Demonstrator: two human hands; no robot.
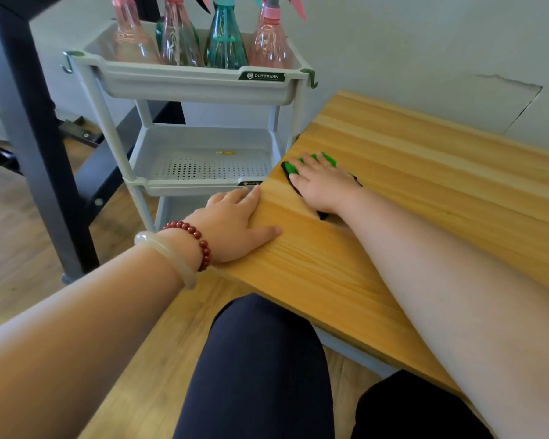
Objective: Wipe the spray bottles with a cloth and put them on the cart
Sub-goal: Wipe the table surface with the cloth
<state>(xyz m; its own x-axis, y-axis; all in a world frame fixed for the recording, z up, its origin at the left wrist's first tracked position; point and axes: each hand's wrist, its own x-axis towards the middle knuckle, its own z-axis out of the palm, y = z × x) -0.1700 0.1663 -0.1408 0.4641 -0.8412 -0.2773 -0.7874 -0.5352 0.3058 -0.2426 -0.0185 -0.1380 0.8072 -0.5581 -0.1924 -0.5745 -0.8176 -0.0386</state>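
While spray bottles (225, 42) stand atop the cart (200, 87), right hand (320, 185) flat on green cloth (288, 168) on table (425, 201), fingers spread, left hand (232, 223) resting on table edge, fingers straight.

Cart (107, 122): top tray (191, 83) packed with spray bottles (225, 42) side by side, middle tray (203, 144) open between posts; table (441, 191) surface open rightward, wall (425, 42) behind; dark leg (35, 137) left of cart.
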